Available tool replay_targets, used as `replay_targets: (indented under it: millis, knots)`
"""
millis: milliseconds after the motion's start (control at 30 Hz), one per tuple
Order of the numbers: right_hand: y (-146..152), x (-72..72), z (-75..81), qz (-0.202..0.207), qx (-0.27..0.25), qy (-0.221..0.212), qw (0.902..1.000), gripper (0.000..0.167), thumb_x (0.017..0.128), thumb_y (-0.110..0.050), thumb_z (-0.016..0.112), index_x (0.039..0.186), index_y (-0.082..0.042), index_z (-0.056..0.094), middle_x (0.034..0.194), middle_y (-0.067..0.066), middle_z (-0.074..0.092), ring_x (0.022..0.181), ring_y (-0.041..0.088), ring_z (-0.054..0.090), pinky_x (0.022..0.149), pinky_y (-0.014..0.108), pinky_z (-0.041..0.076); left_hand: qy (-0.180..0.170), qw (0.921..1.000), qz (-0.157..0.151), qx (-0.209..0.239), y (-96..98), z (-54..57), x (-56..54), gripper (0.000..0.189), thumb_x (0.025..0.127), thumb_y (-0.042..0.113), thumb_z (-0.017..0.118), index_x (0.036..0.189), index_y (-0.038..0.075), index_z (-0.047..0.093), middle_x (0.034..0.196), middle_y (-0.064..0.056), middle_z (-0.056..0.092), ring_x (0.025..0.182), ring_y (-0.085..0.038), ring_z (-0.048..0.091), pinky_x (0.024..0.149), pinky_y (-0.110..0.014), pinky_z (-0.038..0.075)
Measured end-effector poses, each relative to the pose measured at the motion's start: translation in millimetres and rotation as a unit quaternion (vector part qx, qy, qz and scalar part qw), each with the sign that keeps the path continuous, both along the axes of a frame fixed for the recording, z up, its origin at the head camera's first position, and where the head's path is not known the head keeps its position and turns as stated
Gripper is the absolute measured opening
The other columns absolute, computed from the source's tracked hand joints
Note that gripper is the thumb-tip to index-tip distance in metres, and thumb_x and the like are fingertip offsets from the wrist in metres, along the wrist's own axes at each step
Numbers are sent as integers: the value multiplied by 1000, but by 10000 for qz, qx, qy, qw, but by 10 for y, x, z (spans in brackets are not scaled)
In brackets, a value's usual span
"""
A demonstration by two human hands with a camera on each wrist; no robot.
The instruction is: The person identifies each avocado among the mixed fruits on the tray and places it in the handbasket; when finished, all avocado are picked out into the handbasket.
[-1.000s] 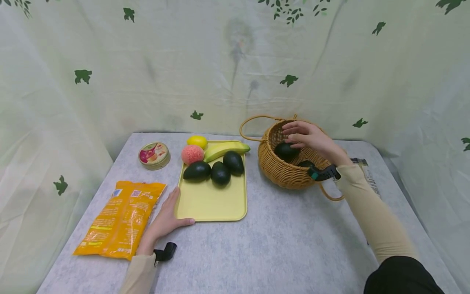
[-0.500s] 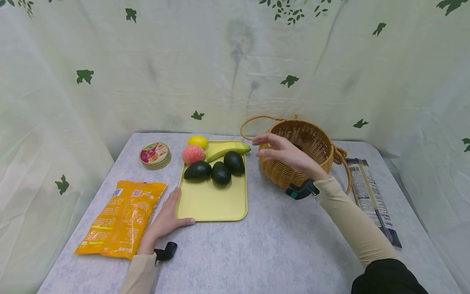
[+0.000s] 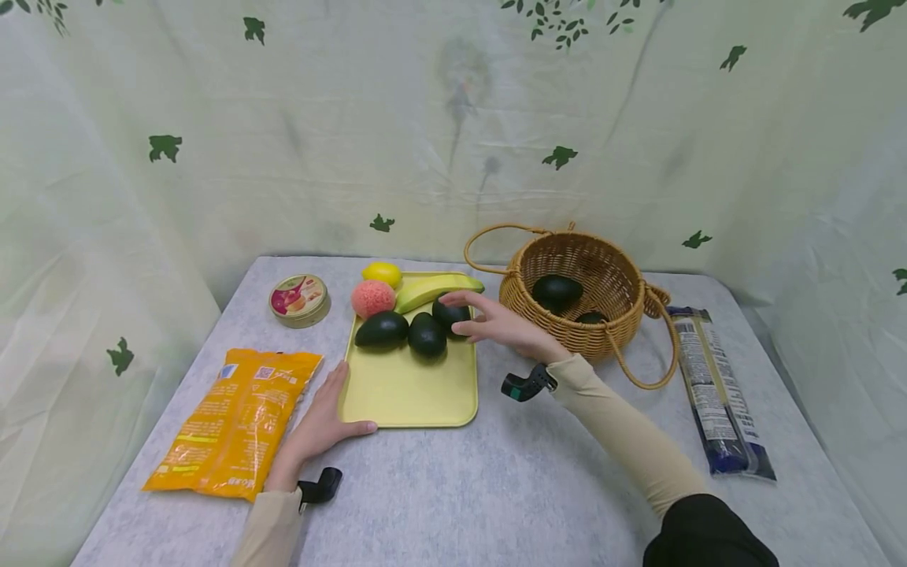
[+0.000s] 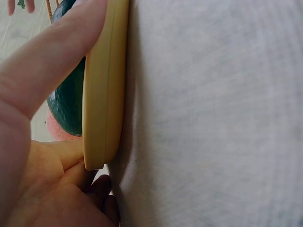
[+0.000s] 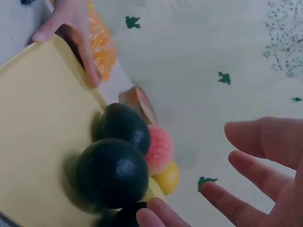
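A yellow tray (image 3: 407,402) bears three dark green avocados, a banana (image 3: 435,290), a pink bumpy round fruit (image 3: 372,299) and a lemon (image 3: 382,273) at its far end. My left hand (image 3: 322,421) rests against the tray's near left corner, thumb along the near edge and fingers along the left side. My right hand (image 3: 499,324) reaches over the tray's right edge, its fingers spread and holding nothing. Its fingertips partly cover the rightmost avocado (image 3: 445,312); contact cannot be told. The right wrist view shows the middle avocado (image 5: 113,172) near the spread fingers.
A wicker basket (image 3: 546,335) with an avocado (image 3: 557,292) and another dark fruit (image 3: 591,317) inside stands right of the tray. A long package (image 3: 723,402) lies farther right. An orange bag (image 3: 234,425) and a round tin (image 3: 299,301) are at left.
My right hand has moved left and toward me, from above the basket to the rightmost avocado on the tray. My left hand and the tray have stayed put.
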State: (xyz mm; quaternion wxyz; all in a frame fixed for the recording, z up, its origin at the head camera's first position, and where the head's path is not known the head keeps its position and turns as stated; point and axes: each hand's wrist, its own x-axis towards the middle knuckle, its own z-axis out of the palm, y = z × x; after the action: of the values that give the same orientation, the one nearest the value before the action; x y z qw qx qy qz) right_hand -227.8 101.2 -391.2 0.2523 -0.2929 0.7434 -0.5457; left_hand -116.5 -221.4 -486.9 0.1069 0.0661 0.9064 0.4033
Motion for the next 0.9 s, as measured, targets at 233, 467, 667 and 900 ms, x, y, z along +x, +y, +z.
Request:
replay_targets:
  millis: [233,467,667,900]
  knots:
    - [-215,-119,-187,257,570,62,9980,60,97,-19,58,149,-14,31,153,14,26,124,33,43,93,52,45,20,10000,7,12,-2,-5,-2,120,73,40,82,150,-5,2,156,-25,1,141,-42,4,110,-59,8]
    - [-435,-195,-306,258,1388,1221,9824,60,94,-22,61,148,-12,35,150,9,33,138,25,27,110,40,26,18,10000,15,-1,2,-15,-6,120,73,40,82,150,-5,1,156,-26,2,141,-42,4,110,-59,9]
    - [-586,-216,-339,313,1832,1431,9721,60,94,-21,61,147,-8,36,149,11,35,139,25,26,111,38,24,-6,10000,18,-27,12,-3,-3,120,73,41,81,150,-6,1,156,-26,2,141,-43,4,110,-59,9]
    - [-688,-222,-352,156,2488,1590,9553,55,94,-26,62,144,-14,43,150,11,34,140,26,25,109,45,28,-7,10000,25,-58,20,11,-3,120,73,41,81,150,-6,2,156,-26,2,141,-43,4,110,-59,9]
